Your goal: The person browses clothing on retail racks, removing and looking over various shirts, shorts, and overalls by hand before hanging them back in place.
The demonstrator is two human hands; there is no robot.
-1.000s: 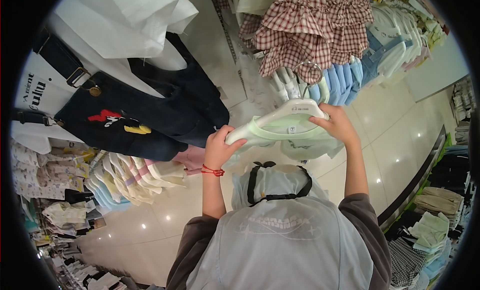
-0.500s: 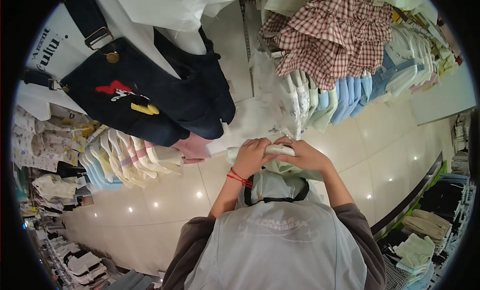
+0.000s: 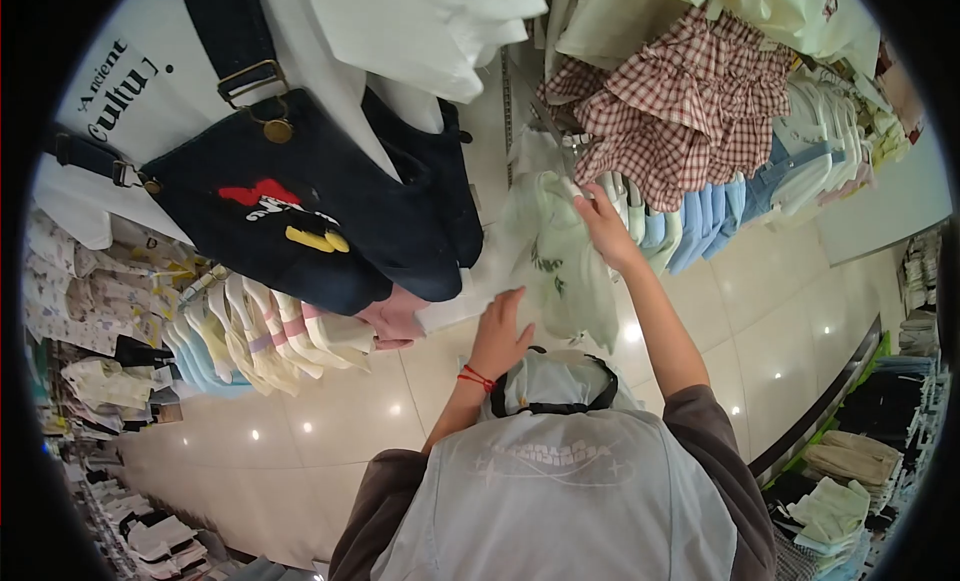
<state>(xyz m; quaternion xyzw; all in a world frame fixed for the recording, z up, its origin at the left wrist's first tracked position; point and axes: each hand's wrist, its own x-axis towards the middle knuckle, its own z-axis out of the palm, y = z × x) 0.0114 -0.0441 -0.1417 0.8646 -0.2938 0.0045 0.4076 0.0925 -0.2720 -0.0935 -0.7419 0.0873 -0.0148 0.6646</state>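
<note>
My right hand [image 3: 608,226] is raised at the rail end, its fingers closed at the top of a pale green garment [image 3: 565,271] that hangs with a small leafy print on its front. The hanger is mostly hidden by the fingers and cloth. Left of that garment, my left hand [image 3: 500,336] is held apart from it, fingers spread and nothing in them; a red cord circles the wrist. Just above my right hand hangs a red checked ruffled garment [image 3: 690,111].
Dark overalls [image 3: 330,201] over a white top hang close at the upper left. Pale hanging clothes [image 3: 265,331] are below them. Blue shirts [image 3: 705,221] hang right of my right hand. Folded clothes [image 3: 850,461] lie at the lower right, beyond the tiled floor [image 3: 330,421].
My hands, together on the hanger before, have separated. The right moved up to the rail with the green garment, which now hangs down. My left hand let go and opened.
</note>
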